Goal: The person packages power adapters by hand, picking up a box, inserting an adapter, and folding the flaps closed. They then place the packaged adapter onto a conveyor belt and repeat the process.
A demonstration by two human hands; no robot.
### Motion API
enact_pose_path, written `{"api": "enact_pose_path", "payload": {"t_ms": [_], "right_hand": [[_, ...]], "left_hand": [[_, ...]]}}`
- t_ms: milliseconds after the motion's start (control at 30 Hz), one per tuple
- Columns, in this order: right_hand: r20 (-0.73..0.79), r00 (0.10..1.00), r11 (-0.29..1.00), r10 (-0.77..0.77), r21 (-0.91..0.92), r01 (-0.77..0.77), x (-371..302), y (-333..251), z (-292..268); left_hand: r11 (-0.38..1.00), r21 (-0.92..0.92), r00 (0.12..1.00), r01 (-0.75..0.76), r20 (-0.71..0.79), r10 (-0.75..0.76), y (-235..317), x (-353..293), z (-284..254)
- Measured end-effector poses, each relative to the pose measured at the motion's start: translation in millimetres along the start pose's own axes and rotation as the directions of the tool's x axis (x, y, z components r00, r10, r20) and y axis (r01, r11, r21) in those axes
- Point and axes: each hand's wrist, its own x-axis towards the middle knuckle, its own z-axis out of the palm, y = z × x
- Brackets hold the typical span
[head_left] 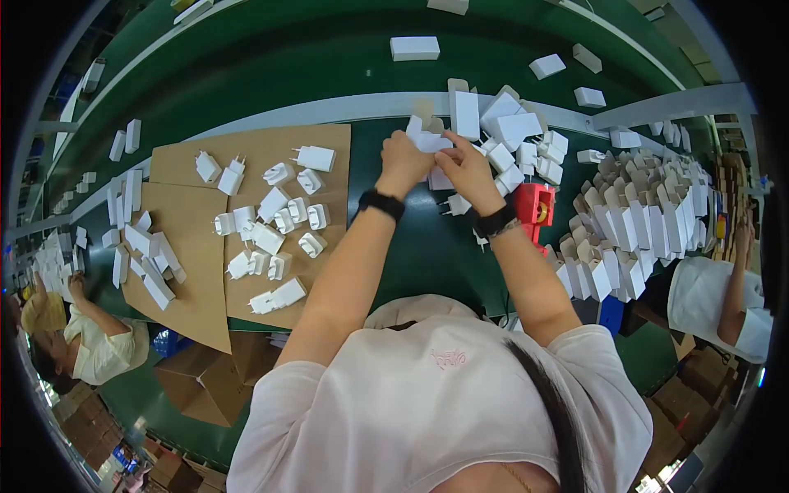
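Near the far edge of the green bench, both my hands are at a small white box (429,142) whose flaps stand up. My left hand (400,159) grips its left side, fingers closed. On the other side, the fingers of my right hand (467,164) are bent and pressed to the box's right edge. What lies inside the box is hidden. Just right of my right hand is a heap of white plug chargers (503,158). White cartons (516,128) lie behind that heap, and one upright white box (464,113) has its flap open.
A red tape dispenser (534,205) stands beside my right forearm. Rows of open white boxes (633,222) fill the right side. More chargers (275,205) lie on cardboard (193,222) at left, with closed boxes (152,259). Co-workers sit at both sides. Boxes (415,48) lie on the green surface beyond.
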Motion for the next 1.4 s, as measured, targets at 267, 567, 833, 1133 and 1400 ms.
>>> {"api": "enact_pose_path", "payload": {"t_ms": [267, 567, 833, 1133, 1400], "right_hand": [[-0.01, 0.966, 0.741, -0.259, 0.639, 0.205, -68, -59, 21], [-0.163, 0.938, 0.778, -0.305, 0.526, 0.344, -93, -68, 31], [-0.163, 0.9, 0.812, -0.404, 0.39, 0.435, -109, -82, 18], [0.047, 0.939, 0.824, -0.341, 0.496, 0.274, -106, -99, -9], [0.084, 0.964, 0.879, -0.254, 0.436, 0.194, -107, -95, -14]], "left_hand": [[0.72, -0.507, 0.88, -0.474, -0.308, 0.362, 6, -131, -33], [0.761, -0.386, 0.842, -0.522, -0.374, 0.388, -1, -171, -18], [0.715, -0.508, 0.877, -0.481, -0.3, 0.376, 1, -188, -20], [0.841, -0.273, 0.873, -0.466, -0.299, 0.386, 1, -208, -29], [0.855, -0.2, 0.858, -0.478, -0.316, 0.406, -3, -206, -27]]}}
